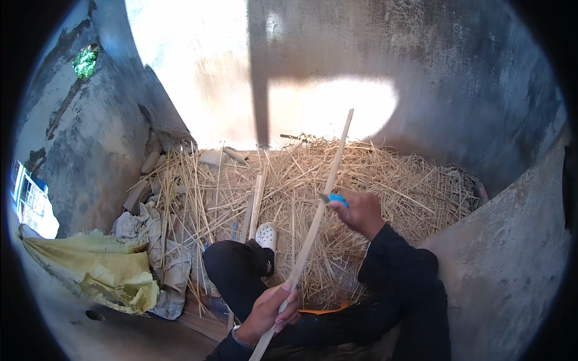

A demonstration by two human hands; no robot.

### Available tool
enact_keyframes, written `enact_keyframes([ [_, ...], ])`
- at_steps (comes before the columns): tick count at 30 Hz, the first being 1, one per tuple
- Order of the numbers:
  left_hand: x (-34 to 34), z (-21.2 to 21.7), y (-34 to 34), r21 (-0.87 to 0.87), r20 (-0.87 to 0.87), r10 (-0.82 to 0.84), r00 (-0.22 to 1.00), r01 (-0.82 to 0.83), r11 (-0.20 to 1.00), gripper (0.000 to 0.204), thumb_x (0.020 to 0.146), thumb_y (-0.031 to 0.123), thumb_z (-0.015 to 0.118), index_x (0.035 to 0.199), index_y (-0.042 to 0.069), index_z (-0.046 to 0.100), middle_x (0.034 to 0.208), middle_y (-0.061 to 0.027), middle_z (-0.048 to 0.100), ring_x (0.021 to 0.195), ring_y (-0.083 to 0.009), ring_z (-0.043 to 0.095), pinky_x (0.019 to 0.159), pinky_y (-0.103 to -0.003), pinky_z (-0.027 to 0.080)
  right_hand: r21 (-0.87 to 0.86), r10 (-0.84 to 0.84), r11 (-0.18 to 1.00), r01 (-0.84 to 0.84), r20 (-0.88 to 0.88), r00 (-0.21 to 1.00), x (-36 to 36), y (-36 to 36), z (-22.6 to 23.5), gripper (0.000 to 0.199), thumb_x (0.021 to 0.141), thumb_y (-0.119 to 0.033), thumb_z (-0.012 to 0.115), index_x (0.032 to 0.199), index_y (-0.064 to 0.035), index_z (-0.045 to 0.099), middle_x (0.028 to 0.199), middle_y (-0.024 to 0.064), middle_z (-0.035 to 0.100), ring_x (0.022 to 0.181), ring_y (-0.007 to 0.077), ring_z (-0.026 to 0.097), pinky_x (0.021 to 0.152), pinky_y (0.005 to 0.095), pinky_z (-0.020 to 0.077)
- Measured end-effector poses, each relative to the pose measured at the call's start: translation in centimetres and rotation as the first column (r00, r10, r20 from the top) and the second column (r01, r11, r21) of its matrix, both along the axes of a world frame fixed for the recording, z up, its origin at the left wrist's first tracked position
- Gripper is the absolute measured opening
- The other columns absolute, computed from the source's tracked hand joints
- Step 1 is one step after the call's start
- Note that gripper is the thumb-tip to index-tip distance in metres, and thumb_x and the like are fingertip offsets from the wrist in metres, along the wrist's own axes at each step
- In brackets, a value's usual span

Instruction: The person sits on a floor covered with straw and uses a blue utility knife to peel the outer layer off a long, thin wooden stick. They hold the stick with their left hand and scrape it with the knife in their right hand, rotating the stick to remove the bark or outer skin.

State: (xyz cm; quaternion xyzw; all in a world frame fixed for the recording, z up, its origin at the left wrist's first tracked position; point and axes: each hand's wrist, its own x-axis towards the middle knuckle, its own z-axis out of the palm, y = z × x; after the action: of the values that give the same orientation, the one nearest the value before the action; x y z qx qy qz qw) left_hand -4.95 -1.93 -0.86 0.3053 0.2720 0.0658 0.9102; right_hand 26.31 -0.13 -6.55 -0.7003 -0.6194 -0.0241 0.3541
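My left hand (269, 313) is wrapped round the lower part of a long, pale bamboo strip (309, 240), which slants up and away to the right. In my right hand (362, 213) is a small knife with a blue handle (338, 200). Its short dark blade reaches the strip's right edge, a little above the strip's middle; whether it cuts in I cannot tell. Most of the handle is hidden by my right fingers.
Straw-like shavings (409, 186) cover the floor up to the stained wall (457, 72). Several loose strips (257, 201) lie near my white clog (266, 236). A yellow sack (102, 271) and a grey cloth (171, 280) are at left. A concrete ledge (500, 259) borders the right.
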Motion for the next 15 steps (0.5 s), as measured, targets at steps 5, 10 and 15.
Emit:
enact_keyframes([
  [5,0.8,-0.2,0.8,0.033,0.041,-0.024,0.999,0.022,0.999,0.036,0.106,0.037,0.031,0.084,0.011,0.042,0.049,0.0040,0.037,0.034,-0.0082,0.034,0.048,-0.021,0.034,-0.009,0.095,0.995,-0.095,-0.015,0.995,-1.8,-1.2,-1.4,0.065,0.090,-0.069,0.043,0.061,-0.0112,0.051,0.048,0.0080,0.049,0.042,0.0266,0.055,0.042,0.0383,0.0434],
  [10,1.0,0.2,1.5,0.093,0.025,0.019,1.000,-0.022,0.995,0.035,0.106,0.036,0.031,0.085,0.011,0.042,0.051,0.0043,0.037,0.035,-0.0080,0.034,0.048,-0.021,0.034,0.075,0.261,0.958,-0.275,0.156,0.953,-3.7,-2.0,0.4,0.065,0.088,-0.070,0.044,0.059,-0.0117,0.048,0.050,0.0076,0.047,0.044,0.0282,0.054,0.043,0.0403,0.0415],
  [15,0.7,0.2,1.1,0.138,0.047,-0.012,0.999,0.006,0.990,0.035,0.106,0.037,0.031,0.085,0.011,0.042,0.051,0.0041,0.037,0.035,-0.0085,0.034,0.048,-0.021,0.034,-0.004,0.003,1.000,-0.003,0.086,0.996,-2.4,-1.1,-0.4,0.064,0.089,-0.069,0.045,0.063,-0.0116,0.054,0.051,0.0083,0.051,0.045,0.0265,0.056,0.042,0.0391,0.0428],
])
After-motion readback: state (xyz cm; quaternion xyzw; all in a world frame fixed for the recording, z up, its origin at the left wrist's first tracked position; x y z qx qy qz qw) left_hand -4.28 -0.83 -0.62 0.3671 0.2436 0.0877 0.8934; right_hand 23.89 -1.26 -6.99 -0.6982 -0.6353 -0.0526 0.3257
